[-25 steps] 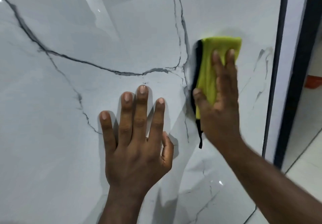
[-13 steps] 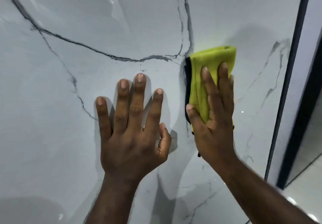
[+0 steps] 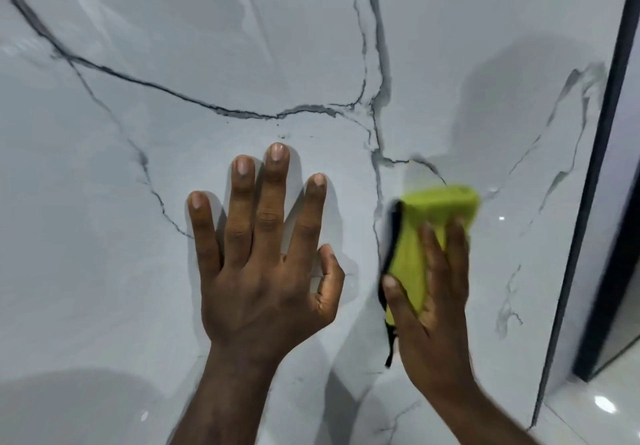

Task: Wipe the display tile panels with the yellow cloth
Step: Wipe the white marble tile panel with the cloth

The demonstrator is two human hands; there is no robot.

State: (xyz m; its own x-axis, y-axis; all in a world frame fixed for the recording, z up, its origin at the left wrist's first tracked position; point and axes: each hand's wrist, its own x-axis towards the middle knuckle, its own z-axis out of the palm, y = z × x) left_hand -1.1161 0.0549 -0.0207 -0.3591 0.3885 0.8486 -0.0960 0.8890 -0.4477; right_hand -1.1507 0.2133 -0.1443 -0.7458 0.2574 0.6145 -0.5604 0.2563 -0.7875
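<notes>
Now lower: my right hand (image 3: 436, 306), fingers pressed flat, has drawn the yellow cloth (image 3: 433, 209) down the tile panel (image 3: 173, 115), covering its right side; my left hand (image 3: 263, 271) braces, fingers spread.

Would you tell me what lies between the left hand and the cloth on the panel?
Head view: between left hand and cloth, only bare panel, crossed by a thin dark vein.

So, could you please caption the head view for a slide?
Right hand presses cloth on veined panel; left hand flat beside it.
</notes>
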